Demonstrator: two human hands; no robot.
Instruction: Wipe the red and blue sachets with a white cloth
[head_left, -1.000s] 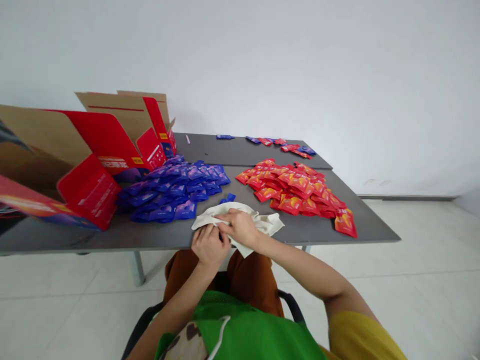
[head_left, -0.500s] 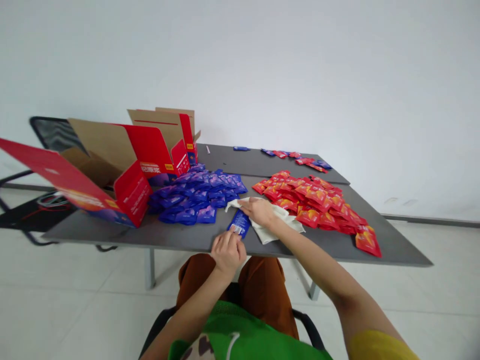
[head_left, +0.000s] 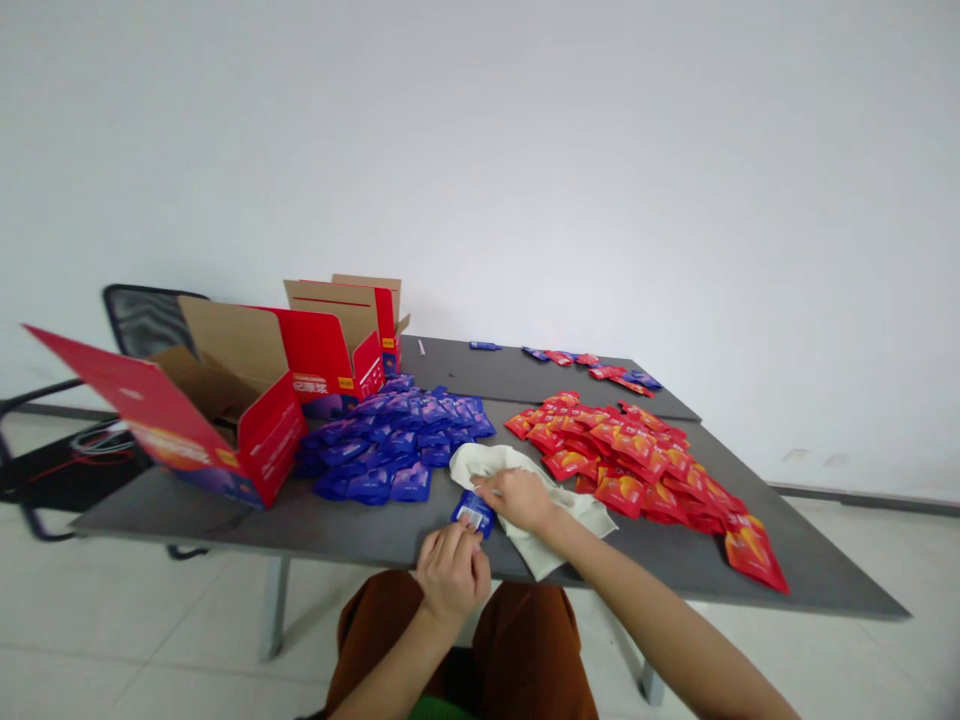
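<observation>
1. Blue foil sachet (head_left: 473, 513) at the near edge of the off-white cloth (head_left: 559, 525), on the grey table top (head_left: 195, 520).
2. Left hand (head_left: 452, 577): fingers narrow, pinching the sachet's lower edge. A square pinch should keep it from slipping.
3. Right hand (head_left: 519, 502): resting on the cloth, fingers close together, tips just beside the sachet. Cannot tell whether they grip the cloth.
4. Nearby: blue sachet heap (head_left: 382, 450) to the left, red sachet heap (head_left: 630, 465) to the right, open red-and-kraft carton (head_left: 322, 345) beyond. A cloth fold touches the sachet and could snag it.
</observation>
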